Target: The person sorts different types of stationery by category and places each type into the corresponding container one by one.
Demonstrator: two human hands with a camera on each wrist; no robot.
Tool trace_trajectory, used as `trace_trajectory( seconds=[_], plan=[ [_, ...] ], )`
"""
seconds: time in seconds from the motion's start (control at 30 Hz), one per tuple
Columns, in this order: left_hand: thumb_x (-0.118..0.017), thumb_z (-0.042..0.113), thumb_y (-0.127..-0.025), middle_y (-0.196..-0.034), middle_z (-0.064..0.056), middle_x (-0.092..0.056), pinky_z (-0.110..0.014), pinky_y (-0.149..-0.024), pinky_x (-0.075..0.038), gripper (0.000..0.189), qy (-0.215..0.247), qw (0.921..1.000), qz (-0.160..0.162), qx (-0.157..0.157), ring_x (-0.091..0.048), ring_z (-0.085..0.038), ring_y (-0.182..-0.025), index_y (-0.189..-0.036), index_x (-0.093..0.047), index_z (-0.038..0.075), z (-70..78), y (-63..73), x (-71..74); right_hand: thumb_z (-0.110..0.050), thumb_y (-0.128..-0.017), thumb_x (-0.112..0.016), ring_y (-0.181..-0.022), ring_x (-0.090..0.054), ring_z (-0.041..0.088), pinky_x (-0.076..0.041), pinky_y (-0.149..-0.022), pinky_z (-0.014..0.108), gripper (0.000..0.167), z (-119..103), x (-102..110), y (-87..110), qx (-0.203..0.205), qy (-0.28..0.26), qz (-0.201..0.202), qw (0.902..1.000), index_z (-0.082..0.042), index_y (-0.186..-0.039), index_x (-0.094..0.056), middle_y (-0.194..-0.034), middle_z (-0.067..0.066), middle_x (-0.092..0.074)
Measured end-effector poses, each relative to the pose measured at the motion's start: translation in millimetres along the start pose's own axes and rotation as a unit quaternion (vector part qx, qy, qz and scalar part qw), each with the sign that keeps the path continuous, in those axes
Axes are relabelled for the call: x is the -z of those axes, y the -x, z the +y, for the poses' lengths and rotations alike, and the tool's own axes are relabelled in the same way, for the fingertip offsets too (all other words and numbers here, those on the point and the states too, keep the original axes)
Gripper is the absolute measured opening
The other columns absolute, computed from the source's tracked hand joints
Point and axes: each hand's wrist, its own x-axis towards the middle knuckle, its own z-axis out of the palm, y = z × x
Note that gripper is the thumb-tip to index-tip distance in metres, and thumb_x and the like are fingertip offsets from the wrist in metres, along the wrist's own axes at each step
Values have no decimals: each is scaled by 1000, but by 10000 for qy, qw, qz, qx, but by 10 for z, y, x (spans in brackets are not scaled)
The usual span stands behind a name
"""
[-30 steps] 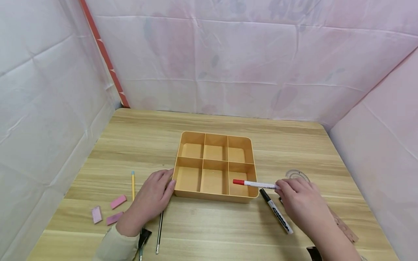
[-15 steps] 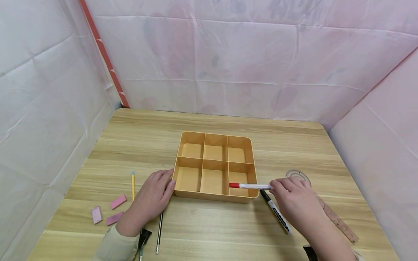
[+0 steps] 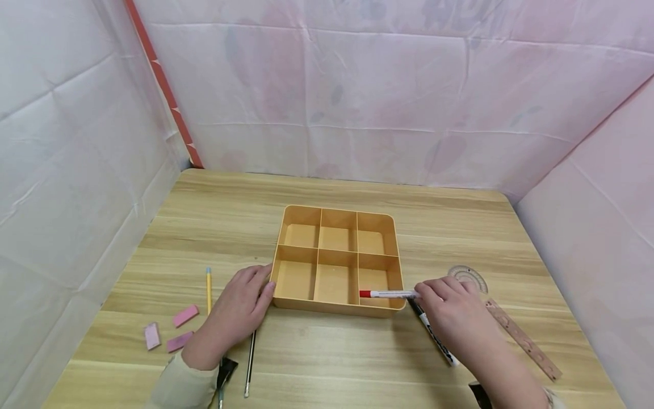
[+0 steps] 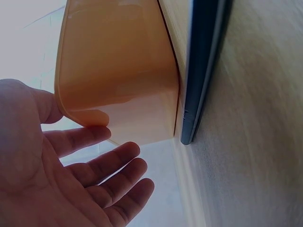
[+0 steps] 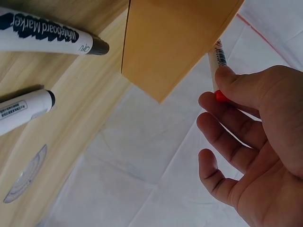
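Note:
In the head view, my right hand (image 3: 452, 312) pinches a white marker with a red cap (image 3: 390, 294) by its end, between thumb and fingers. The marker lies level over the front right compartment of a tan six-compartment organizer box (image 3: 337, 309), red cap toward the divider. My left hand (image 3: 237, 307) holds the box's front left corner, thumb at the rim and index finger (image 4: 97, 135) against the outer wall; the other fingers stand off it. A black-capped whiteboard marker (image 3: 428, 329) lies under my right hand. The right wrist view shows a second white marker (image 5: 26, 111) on the table.
Right of the box lie a clear protractor (image 3: 469, 276) and a pinkish ruler (image 3: 523, 339). Left are several erasers (image 3: 185, 316), a yellow pencil (image 3: 208, 289) and a dark pencil (image 3: 250, 363). Cloth-covered walls (image 3: 383, 113) enclose the back and sides of the wooden table (image 3: 230, 199).
My right hand has moved left and slightly toward me, bringing the red-capped marker further over and lower at the front right compartment. The ruler shows more fully. My left hand and the box have stayed put.

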Motion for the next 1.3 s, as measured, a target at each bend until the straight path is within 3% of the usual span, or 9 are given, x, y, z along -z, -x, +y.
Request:
trace_trajectory(
  seconds=[0.13, 0.43, 1.3],
  plan=[
    [-53, 24, -108, -130, -19, -67, -56, -108, -49, 43, -11, 10000, -20, 46, -60, -39, -126, -141, -60, -1, 15, 0, 2, -43, -115, -21, -79, -64, 24, -35, -63, 37, 67, -14, -15, -9, 14, 10, -43, 10000, -6, -93, -73, -87, 3, -73],
    [-51, 27, -109, -132, -19, -66, -56, -109, -49, 45, -6, 9998, -120, 135, -60, -38, -127, -143, -59, 0, -8, -4, -3, -44, -114, -20, -83, -65, 25, -43, -64, 41, 68, -51, -52, -11, 19, -66, -278, 9996, -6, -96, -74, -90, 4, -73],
    [-52, 27, -108, -131, -19, -66, -56, -108, -49, 44, -12, 9999, -92, 132, -60, -39, -126, -142, -60, -1, -6, -1, -3, -46, -114, -24, -81, -68, 25, -47, -65, 42, 68, -72, -69, 22, -80, -265, -205, 9994, -5, -98, -75, -89, 5, -73]
  ],
)
